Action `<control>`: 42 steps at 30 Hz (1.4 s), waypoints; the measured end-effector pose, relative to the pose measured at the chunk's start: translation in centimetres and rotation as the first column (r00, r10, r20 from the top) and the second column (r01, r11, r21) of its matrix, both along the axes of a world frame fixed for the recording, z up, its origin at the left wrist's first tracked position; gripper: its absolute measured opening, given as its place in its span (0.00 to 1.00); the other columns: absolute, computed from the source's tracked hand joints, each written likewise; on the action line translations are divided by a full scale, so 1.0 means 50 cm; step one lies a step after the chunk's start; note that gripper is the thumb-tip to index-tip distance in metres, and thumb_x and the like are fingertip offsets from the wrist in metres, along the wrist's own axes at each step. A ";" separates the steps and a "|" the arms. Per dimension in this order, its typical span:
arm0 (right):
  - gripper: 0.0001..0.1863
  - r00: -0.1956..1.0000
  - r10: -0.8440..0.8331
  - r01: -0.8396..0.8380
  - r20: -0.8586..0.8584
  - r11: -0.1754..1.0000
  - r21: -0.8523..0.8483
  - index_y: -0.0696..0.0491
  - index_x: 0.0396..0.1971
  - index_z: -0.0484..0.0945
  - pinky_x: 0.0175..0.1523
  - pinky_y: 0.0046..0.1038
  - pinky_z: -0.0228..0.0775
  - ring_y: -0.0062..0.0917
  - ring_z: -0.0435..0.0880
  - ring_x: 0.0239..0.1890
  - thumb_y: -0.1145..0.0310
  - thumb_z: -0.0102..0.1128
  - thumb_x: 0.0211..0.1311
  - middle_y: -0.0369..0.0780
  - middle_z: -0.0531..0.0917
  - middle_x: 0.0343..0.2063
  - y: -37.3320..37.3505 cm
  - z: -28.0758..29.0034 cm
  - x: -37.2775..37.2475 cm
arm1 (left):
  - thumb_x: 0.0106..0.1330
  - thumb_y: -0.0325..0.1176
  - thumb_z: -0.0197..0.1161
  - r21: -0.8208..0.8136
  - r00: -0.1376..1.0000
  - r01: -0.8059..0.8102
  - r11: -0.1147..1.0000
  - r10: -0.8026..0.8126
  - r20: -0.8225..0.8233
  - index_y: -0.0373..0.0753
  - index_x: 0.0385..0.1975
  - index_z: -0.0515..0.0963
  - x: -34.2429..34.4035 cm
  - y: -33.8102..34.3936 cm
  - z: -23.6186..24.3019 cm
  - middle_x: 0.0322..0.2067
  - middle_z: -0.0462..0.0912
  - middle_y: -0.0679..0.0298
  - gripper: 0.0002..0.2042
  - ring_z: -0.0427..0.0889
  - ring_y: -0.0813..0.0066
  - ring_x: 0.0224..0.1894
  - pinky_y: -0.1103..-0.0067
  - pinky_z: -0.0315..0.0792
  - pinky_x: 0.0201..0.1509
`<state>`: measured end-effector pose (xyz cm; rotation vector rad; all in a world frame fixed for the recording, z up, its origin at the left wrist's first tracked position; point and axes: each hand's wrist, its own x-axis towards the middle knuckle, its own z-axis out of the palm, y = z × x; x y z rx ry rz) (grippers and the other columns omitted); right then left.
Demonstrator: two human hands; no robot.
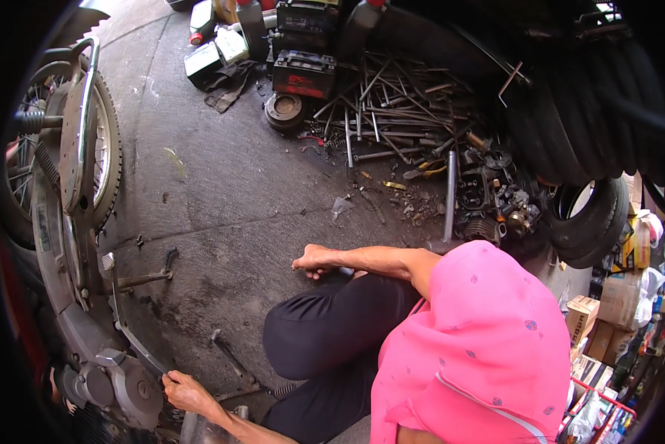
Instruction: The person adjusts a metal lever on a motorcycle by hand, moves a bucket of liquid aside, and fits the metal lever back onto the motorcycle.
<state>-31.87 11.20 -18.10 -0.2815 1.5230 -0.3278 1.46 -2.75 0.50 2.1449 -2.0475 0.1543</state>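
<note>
Low on the left, my left hand (189,394) has its fingers closed on the lower end of a thin metal pedal lever (141,351). That lever runs along a motorcycle's side, just above its grey engine cover (138,391). Across my bent knee in dark trousers (321,329), my right hand (316,258) reaches out over the floor with its fingers curled in; what they hold, if anything, is hidden. The motorcycle's rear wheel (110,148) and metal side rail (88,126) show at the far left.
A footpeg bar (144,280) and another metal rod (232,355) stick out over the floor. Steel rods and tools (406,103) lie heaped at the back, beside batteries (303,74), bottles (251,29) and engine parts (480,192). Tyres (588,222) and boxes (621,300) crowd the right.
</note>
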 end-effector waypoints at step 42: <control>0.20 0.263 -0.102 -0.584 -0.959 0.775 -0.243 0.62 0.37 0.71 0.53 0.37 0.57 0.39 0.69 0.46 0.61 0.57 0.49 0.50 0.72 0.44 -0.027 0.658 -0.166 | 0.50 0.25 0.53 0.518 0.961 -0.239 0.821 0.276 0.006 0.30 0.28 0.77 -0.048 -0.033 0.130 0.30 0.79 0.43 0.09 0.80 0.47 0.35 0.61 0.74 0.39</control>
